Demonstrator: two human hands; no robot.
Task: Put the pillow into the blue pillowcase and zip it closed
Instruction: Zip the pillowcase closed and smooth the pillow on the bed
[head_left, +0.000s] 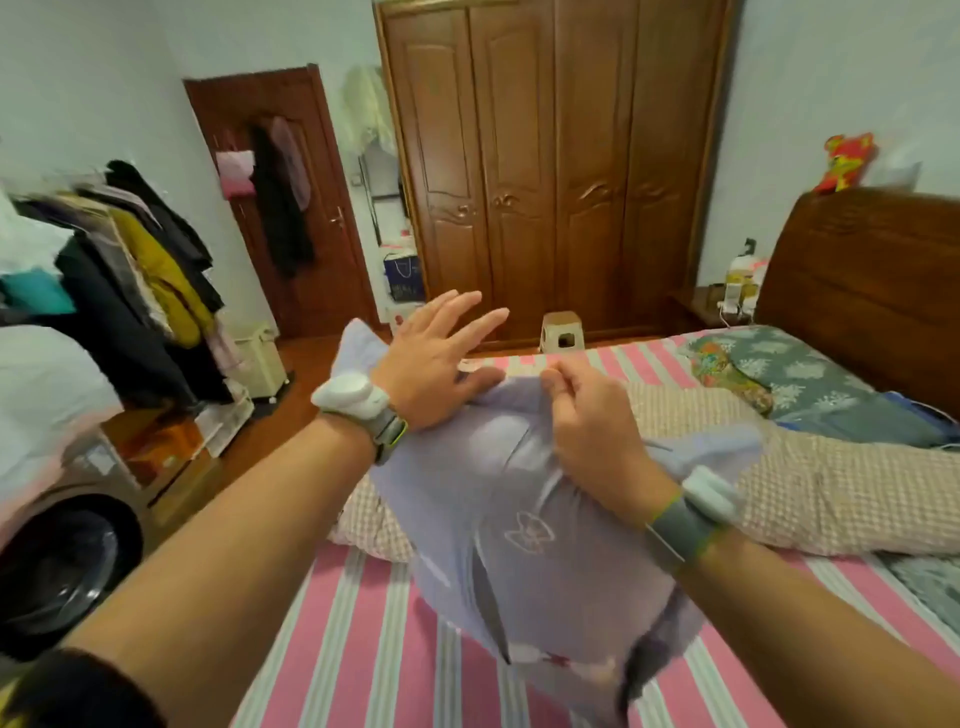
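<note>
No text, brand or number can be read; the pillowcase (524, 530) bears only a stitched bow-like outline; the red wall ornament (845, 162) is too blurred

Pillow: we cannot see it; the blue pillowcase (535, 525) covers it wholly. Zipper: hidden, so we cannot tell whether it is done up. Pillowcase, near end: blurred and cut off by the lower edge. Right hand (592, 415): fingertips buried in a pinched fold of cloth. Left hand (431, 358): palm out of sight against the case's far corner. Bed (363, 644): cut by the lower and right edges. Clothes rack (135, 270): smeared at the left edge. Items on the nightstand (740, 291): too small for us to identify.
</note>
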